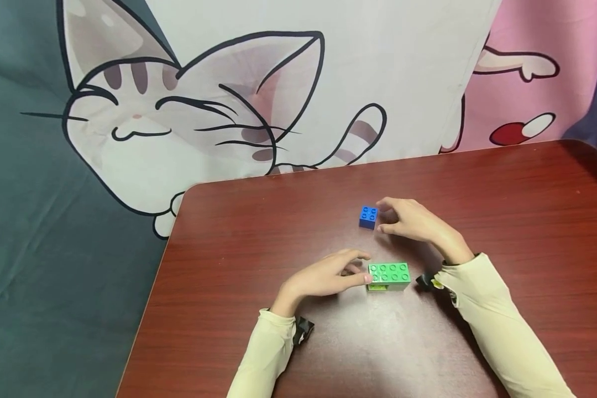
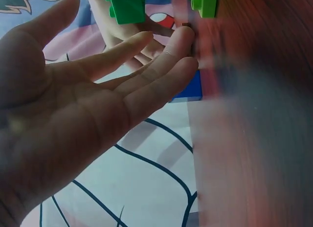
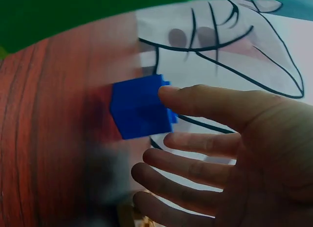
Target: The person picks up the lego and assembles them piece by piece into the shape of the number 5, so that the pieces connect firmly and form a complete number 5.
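A long green building brick (image 1: 389,275) sits raised on the table, with a lime green brick (image 1: 377,287) under its left end. My left hand (image 1: 322,275) is at its left side, thumb tip at the green brick's corner; whether they touch I cannot tell. In the left wrist view those fingers (image 2: 142,78) are spread and hold nothing. Farther back stands a small blue brick (image 1: 368,218), studs up. Just to its right is my right hand (image 1: 418,222), thumb and fingers apart. The right wrist view shows the blue brick (image 3: 142,107) beside the thumb tip, not gripped.
Everything stands on a reddish-brown wooden table (image 1: 219,309). Behind its back edge hangs a cloth with a cartoon cat (image 1: 144,149), and pink cloth (image 1: 567,33) is at the right. Dark devices (image 1: 303,330) are worn at both wrists.
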`<action>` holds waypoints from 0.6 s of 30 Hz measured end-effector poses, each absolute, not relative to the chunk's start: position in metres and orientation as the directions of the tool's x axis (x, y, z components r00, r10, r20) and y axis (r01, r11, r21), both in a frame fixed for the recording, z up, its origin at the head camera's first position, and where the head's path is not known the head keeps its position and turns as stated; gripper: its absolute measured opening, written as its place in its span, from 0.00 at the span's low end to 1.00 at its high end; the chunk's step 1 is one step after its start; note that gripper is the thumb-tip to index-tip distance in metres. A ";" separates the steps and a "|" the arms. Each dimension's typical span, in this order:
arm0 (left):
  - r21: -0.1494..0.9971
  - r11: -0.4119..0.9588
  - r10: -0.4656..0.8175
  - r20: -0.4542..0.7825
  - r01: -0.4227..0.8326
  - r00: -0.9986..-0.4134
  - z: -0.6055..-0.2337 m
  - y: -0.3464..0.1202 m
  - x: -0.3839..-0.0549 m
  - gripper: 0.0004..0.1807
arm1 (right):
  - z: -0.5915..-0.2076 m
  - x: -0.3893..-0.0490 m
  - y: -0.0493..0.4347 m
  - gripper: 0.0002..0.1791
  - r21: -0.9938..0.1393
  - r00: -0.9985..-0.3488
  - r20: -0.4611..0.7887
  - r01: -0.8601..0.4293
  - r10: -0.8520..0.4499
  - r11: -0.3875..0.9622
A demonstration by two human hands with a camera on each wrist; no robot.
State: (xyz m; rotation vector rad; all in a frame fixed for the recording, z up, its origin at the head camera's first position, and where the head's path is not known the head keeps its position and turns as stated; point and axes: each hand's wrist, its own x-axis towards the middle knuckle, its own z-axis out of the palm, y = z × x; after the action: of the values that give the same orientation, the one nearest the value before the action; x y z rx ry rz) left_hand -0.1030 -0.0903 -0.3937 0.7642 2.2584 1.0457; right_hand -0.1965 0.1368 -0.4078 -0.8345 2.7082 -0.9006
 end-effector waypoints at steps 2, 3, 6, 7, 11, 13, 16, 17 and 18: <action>0.806 0.534 0.679 -0.229 0.255 -0.698 -0.394 -0.091 -0.104 0.27 | -0.412 -0.200 0.133 0.28 -0.572 -0.826 0.015 -0.470 -0.564 0.672; 0.811 0.530 0.680 -0.232 0.247 -0.696 -0.393 -0.091 -0.104 0.27 | -0.413 -0.202 0.132 0.27 -0.565 -0.826 0.016 -0.472 -0.564 0.676; 0.835 0.506 0.691 -0.245 0.214 -0.680 -0.392 -0.092 -0.104 0.28 | -0.415 -0.204 0.129 0.23 -0.544 -0.831 0.024 -0.477 -0.555 0.690; 0.844 0.497 0.698 -0.250 0.201 -0.671 -0.392 -0.091 -0.104 0.28 | -0.414 -0.204 0.128 0.21 -0.540 -0.835 0.025 -0.474 -0.549 0.695; 0.862 0.477 0.715 -0.268 0.171 -0.646 -0.392 -0.090 -0.104 0.29 | -0.413 -0.203 0.128 0.18 -0.530 -0.852 0.017 -0.451 -0.523 0.718; 0.860 0.483 0.710 -0.274 0.164 -0.649 -0.393 -0.090 -0.105 0.29 | -0.412 -0.202 0.129 0.19 -0.531 -0.854 0.015 -0.448 -0.520 0.720; 0.860 0.487 0.693 -0.277 0.150 -0.666 -0.395 -0.089 -0.105 0.28 | -0.411 -0.200 0.131 0.19 -0.550 -0.850 0.016 -0.447 -0.527 0.705; 0.862 0.487 0.688 -0.277 0.143 -0.671 -0.396 -0.089 -0.105 0.28 | -0.411 -0.200 0.132 0.19 -0.556 -0.850 0.021 -0.448 -0.527 0.700; 0.864 0.484 0.684 -0.277 0.137 -0.675 -0.397 -0.089 -0.105 0.28 | -0.411 -0.199 0.133 0.19 -0.563 -0.850 0.026 -0.448 -0.527 0.695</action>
State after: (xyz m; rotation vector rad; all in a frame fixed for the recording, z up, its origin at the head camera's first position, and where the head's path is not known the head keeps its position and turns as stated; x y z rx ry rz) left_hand -0.1048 -0.0893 -0.3967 0.6743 2.1192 1.1580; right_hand -0.1993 0.1330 -0.4105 -0.7989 2.7638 -0.8638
